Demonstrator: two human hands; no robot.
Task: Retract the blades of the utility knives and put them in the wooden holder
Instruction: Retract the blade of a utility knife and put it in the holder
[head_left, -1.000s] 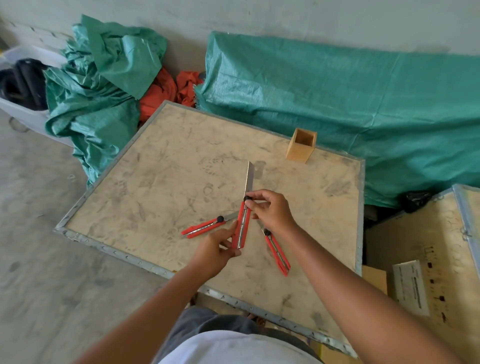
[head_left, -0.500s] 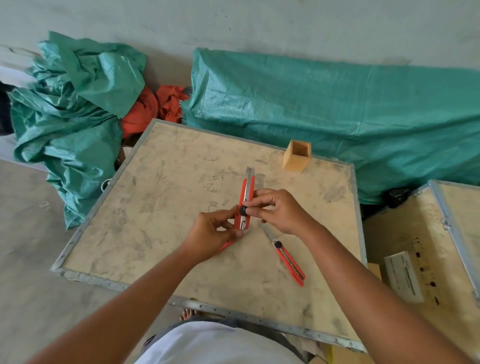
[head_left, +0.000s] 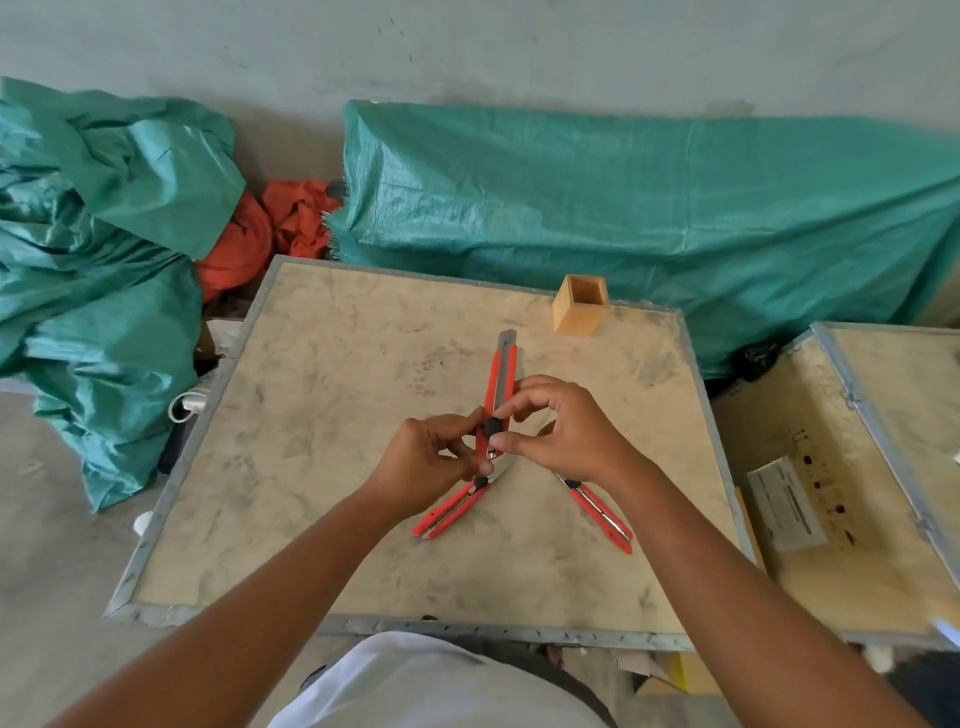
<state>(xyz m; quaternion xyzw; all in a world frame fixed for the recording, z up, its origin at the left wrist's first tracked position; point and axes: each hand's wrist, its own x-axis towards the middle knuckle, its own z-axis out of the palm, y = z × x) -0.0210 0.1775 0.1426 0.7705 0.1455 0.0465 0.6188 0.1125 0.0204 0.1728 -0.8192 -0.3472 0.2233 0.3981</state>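
Your left hand (head_left: 423, 460) and right hand (head_left: 563, 434) both pinching held knife (head_left: 500, 384); blade now nearly retracted, slider thumbed nearer; wooden holder (head_left: 579, 304) sitting far right.

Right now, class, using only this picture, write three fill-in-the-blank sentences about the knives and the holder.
1. Both hands grip one red ____.
2. The number of knives lying on the board is ____.
3. The wooden holder contains ____ knives.

Missing words: knife; two; no
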